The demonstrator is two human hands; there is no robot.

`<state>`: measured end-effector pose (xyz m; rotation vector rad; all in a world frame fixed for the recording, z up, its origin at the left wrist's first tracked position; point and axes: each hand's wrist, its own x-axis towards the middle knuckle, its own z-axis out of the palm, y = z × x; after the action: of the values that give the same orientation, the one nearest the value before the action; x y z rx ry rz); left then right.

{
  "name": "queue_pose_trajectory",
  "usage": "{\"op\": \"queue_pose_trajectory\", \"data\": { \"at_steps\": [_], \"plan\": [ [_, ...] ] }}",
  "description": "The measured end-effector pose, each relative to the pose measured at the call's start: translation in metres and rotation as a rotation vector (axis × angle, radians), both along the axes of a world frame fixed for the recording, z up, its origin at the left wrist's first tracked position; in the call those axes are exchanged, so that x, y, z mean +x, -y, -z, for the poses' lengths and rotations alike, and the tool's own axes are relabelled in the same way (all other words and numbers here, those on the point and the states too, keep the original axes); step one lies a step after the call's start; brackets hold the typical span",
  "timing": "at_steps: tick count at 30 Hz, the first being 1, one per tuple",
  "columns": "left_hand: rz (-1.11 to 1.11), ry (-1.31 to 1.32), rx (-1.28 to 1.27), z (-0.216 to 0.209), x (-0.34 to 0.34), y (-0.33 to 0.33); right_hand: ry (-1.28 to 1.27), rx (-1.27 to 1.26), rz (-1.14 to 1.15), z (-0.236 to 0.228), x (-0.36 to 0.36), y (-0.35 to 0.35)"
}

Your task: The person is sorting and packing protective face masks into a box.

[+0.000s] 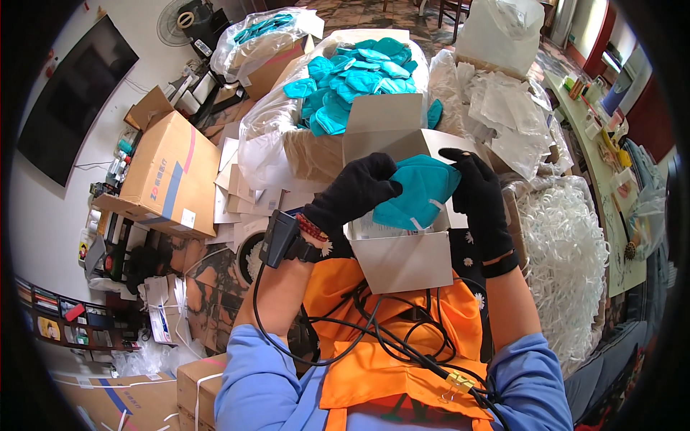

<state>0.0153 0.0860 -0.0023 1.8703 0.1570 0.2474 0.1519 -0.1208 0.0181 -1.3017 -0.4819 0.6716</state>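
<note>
Above a small white carton [402, 262] with raised flaps, I hold teal folded face masks [417, 190] with white straps; overlapping edges suggest a small stack. My left hand [359, 188], in a black glove, pinches their left edge between thumb and fingers. At the right corner of the masks is my right hand [483, 205], also gloved in black. Its fingers stretch up and apart, one fingertip near the top edge, and I see no grip closed round the masks. Beyond the carton, a plastic-lined box holds a heap of teal masks [345, 93].
A box of white straps [564, 251] stands at my right, below a bag-lined box of clear plastic sleeves [507, 115]. A large brown carton [169, 172] is at left. Black cables [402, 337] lie across my orange apron [338, 287]. A cluttered table [604, 194] runs along the right.
</note>
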Motion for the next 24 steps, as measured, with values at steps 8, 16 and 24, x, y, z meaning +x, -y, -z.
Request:
{"op": "queue_pose_trajectory", "data": {
  "at_steps": [8, 16, 24],
  "plan": [
    [-0.013, 0.022, 0.013, -0.013, 0.011, 0.005, -0.195, -0.042, -0.012, 0.025, -0.026, 0.002],
    [-0.135, -0.035, -0.738, 0.009, 0.004, 0.046, -0.177, -0.061, 0.075, 0.012, -0.009, -0.008],
    [-0.394, 0.324, -0.444, 0.045, 0.019, 0.06, -0.366, 0.101, -0.021, 0.02, -0.034, -0.01]
  ]
}}
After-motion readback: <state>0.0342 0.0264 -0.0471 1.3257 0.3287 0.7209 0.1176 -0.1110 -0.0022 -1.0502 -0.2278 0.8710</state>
